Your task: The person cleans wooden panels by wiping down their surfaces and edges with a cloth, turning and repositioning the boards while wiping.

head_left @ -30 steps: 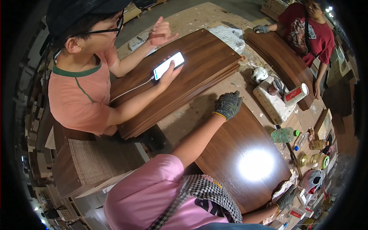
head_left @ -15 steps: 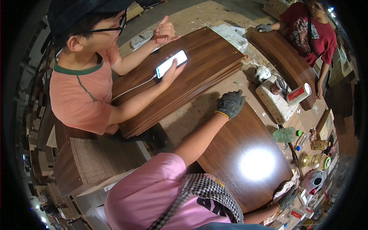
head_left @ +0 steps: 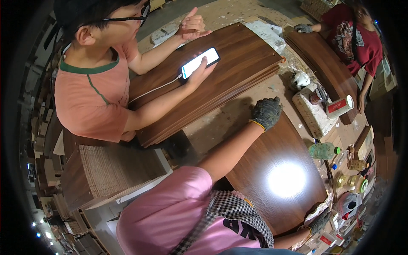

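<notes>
My left hand (head_left: 266, 114), in a dark grey knitted glove, lies at the far left corner of a brown wood-grain panel (head_left: 255, 161). Its fingers are curled over the panel's end. Low on the right, my right hand (head_left: 319, 222), gloved the same way, is at the panel's right edge. Beside it is a crumpled whitish wrap or cloth (head_left: 319, 208), and its fingers are partly hidden. A bright round glare (head_left: 286, 180) covers part of the panel's surface.
A co-worker in orange holds a lit phone (head_left: 199, 63) over stacked brown panels (head_left: 238, 51). Another in dark red stands by more panels (head_left: 318, 70). On the right are a stained white block (head_left: 312, 110), a paper cup (head_left: 340, 106), bottles (head_left: 324, 151) and a cap (head_left: 349, 205).
The whole view has shifted, so the scene sits slightly further right. My hands and the panel keep about the same places relative to each other.
</notes>
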